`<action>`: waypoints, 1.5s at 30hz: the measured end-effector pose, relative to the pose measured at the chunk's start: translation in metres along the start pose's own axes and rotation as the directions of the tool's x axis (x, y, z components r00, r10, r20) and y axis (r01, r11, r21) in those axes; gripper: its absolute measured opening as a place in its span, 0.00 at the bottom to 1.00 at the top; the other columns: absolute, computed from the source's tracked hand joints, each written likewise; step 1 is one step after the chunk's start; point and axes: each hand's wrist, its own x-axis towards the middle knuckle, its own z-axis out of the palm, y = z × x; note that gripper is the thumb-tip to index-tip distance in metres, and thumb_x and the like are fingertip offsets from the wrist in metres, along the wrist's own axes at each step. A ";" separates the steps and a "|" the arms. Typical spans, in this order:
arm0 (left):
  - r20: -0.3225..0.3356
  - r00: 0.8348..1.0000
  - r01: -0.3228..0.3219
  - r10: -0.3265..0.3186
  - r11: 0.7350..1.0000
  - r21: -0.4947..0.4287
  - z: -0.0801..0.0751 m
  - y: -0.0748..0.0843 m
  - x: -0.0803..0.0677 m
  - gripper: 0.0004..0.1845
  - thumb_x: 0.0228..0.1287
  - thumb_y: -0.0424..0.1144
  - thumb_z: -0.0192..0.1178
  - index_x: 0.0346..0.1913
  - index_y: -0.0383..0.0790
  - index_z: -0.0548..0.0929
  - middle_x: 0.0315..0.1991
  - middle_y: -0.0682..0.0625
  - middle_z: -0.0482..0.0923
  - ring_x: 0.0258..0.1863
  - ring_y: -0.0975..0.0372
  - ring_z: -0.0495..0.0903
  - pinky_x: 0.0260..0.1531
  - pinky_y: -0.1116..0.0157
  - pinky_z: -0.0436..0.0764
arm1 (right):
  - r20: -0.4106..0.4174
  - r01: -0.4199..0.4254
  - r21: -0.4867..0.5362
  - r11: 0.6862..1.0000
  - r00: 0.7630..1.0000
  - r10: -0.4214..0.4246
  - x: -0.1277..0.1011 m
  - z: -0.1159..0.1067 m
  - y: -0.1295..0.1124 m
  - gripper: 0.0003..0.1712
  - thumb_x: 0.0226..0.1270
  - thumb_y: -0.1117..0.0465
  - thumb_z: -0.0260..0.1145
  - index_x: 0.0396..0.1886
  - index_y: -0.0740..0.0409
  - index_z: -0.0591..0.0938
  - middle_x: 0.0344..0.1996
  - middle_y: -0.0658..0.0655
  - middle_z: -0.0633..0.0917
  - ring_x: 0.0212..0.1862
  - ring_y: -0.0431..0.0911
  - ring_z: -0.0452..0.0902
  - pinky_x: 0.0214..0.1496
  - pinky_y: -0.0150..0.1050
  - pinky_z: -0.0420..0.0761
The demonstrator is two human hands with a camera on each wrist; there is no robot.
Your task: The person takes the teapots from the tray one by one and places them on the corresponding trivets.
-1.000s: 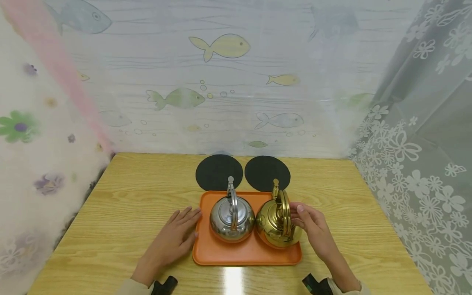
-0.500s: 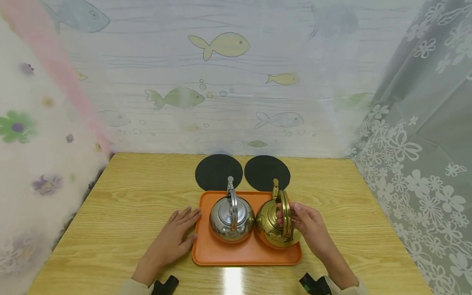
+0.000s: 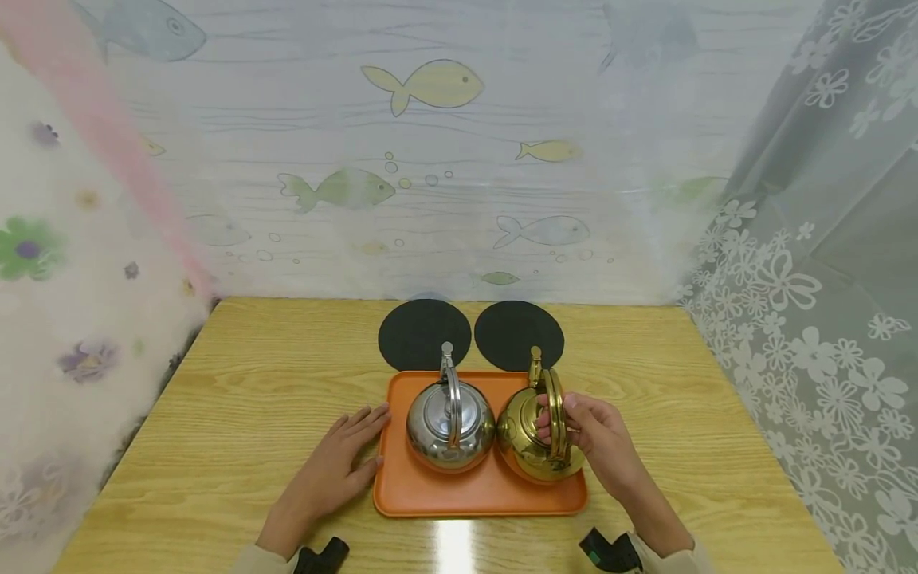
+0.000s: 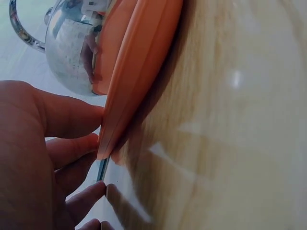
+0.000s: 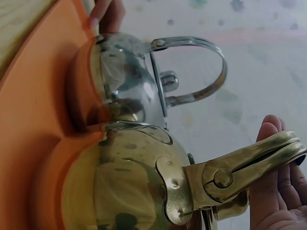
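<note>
Right hand: the right hand, lower right of centre in the head view, has its fingers curled round the handle of the gold kettle; in the right wrist view the fingers lie behind the brass handle bracket at the lower right.
Left hand: the left hand lies flat on the wooden table, fingers straight, with the fingertips against the left rim of the orange tray; the left wrist view shows the fingers touching that rim.
Gold kettle: stands on the right half of the tray, just beside the silver kettle, at the lower centre of the head view.
Silver kettle: on the left half of the tray, handle upright.
Mats: two black round mats lie side by side on the table just above the tray; the tray's far edge seems to cover their near edges.
Writing: no brand, label or lettering can be read on either kettle or the tray.
Hard to make out: the left wrist view is blurred and close; the right wrist view cuts off the gold kettle's base and most of the hand; dark wrist devices are cut by the bottom edge of the head view.
</note>
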 end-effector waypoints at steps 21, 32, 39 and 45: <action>-0.058 0.998 -0.036 0.028 0.989 -0.144 0.008 -0.005 0.002 0.31 0.69 0.40 0.63 0.73 0.39 0.72 0.74 0.45 0.69 0.75 0.41 0.63 0.70 0.32 0.53 | -0.203 -0.060 -0.091 0.994 0.978 0.041 0.001 -0.001 0.000 0.24 0.72 0.72 0.64 0.58 0.89 0.72 0.39 0.50 0.90 0.38 0.39 0.87 0.41 0.36 0.89; -0.100 0.995 -0.041 0.028 0.991 -0.125 0.013 -0.008 -0.006 0.31 0.70 0.41 0.63 0.74 0.41 0.73 0.74 0.46 0.69 0.73 0.40 0.65 0.69 0.34 0.54 | -0.188 0.035 -0.034 0.999 0.981 -0.041 0.002 0.007 0.001 0.17 0.69 0.76 0.63 0.55 0.85 0.78 0.41 0.52 0.91 0.35 0.40 0.88 0.40 0.37 0.89; -0.087 0.996 -0.044 0.034 0.992 -0.117 0.008 -0.007 -0.001 0.30 0.69 0.40 0.63 0.73 0.39 0.73 0.74 0.44 0.69 0.73 0.40 0.64 0.70 0.35 0.54 | -0.179 0.084 -0.047 0.995 0.980 -0.091 0.003 0.007 0.003 0.17 0.69 0.77 0.63 0.53 0.87 0.77 0.39 0.49 0.91 0.33 0.39 0.88 0.39 0.37 0.89; -0.084 0.996 -0.046 0.036 0.992 -0.120 0.007 -0.006 -0.001 0.31 0.69 0.40 0.63 0.73 0.38 0.73 0.74 0.44 0.69 0.73 0.39 0.64 0.70 0.36 0.53 | -0.149 0.099 -0.051 0.994 0.983 -0.106 0.004 0.004 0.007 0.20 0.69 0.76 0.63 0.54 0.91 0.75 0.41 0.47 0.91 0.35 0.37 0.88 0.39 0.36 0.89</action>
